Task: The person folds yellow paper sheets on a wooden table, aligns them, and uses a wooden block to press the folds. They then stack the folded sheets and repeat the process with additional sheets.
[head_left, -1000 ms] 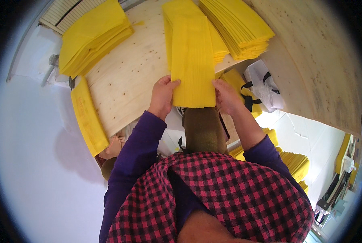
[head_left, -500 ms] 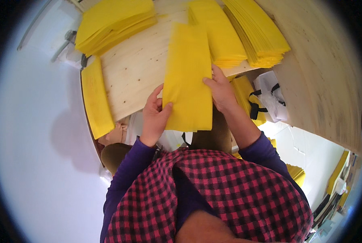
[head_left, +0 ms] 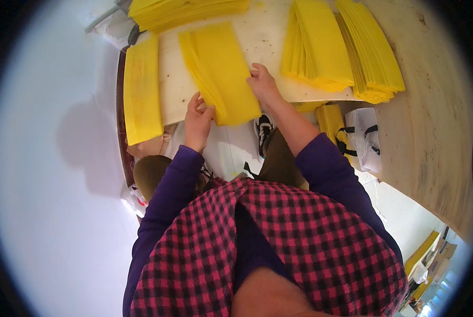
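A folded yellow fabric piece lies slanted over the near edge of the wooden table, its layers parting along the left side. My left hand is closed at its lower left edge, thumb and fingers against the cloth. At the right edge, my right hand has its thumb and bent fingers pinched close to the fabric; the exact contact is blurred. Left of it lies another flat yellow piece along the table's left side.
Yellow fabric stacks stand at the back left and on the right, one fanned beside another. The pale wooden tabletop runs beneath. Below the right side hangs a white bag with black straps. A shoe shows below.
Both hands have moved forward and slightly left in the picture with the fabric piece, which now tilts left with its layers spread. The view has shifted, showing more floor and a shoe.
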Motion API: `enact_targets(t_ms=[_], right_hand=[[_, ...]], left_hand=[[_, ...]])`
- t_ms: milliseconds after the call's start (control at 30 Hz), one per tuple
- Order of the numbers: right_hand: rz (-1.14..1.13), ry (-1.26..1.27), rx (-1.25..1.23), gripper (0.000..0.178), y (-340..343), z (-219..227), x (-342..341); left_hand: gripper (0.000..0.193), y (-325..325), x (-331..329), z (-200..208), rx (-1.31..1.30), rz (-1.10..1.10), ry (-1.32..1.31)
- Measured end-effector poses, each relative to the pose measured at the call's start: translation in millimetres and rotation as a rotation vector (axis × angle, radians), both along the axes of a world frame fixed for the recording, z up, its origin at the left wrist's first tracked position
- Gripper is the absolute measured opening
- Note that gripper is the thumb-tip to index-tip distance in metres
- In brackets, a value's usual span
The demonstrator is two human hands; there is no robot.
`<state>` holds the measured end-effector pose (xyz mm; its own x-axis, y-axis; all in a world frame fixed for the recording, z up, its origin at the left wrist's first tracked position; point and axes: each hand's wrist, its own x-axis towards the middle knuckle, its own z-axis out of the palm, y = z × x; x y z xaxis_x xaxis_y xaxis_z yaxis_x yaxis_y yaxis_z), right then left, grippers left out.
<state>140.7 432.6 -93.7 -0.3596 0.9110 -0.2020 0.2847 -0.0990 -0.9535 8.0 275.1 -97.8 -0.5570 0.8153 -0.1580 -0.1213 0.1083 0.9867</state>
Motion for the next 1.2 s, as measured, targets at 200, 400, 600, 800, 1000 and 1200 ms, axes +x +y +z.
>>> enact_targets(t_ms=[200, 400, 600, 800, 1000, 1200], right_hand=[[0.108, -0.030, 0.199, 0.044, -9, -17, 5], [0.093, -0.004, 0.223, 0.043, -8, -30, 2], [0.045, 0.023, 0.252, 0.045, -14, -33, 1], [0.040, -0.117, 0.417, 0.044, -21, -36, 0], [0.001, -0.098, 0.488, 0.041, -26, -20, -4], [-0.179, -0.050, 0.748, 0.036, 7, 23, 56]], left_hand=[[0.048, -4, -7, -8, -0.013, -0.024, 0.261], [0.046, 20, -14, 4, -0.124, 0.055, 0.406], [0.032, 52, -31, 1, -0.056, 0.083, 0.470], [0.019, 64, -43, 0, -0.140, 0.016, 0.899], [0.022, 77, -30, -3, 0.017, -0.102, 1.058], [0.033, 61, -22, -11, 0.036, -0.135, 1.087]])
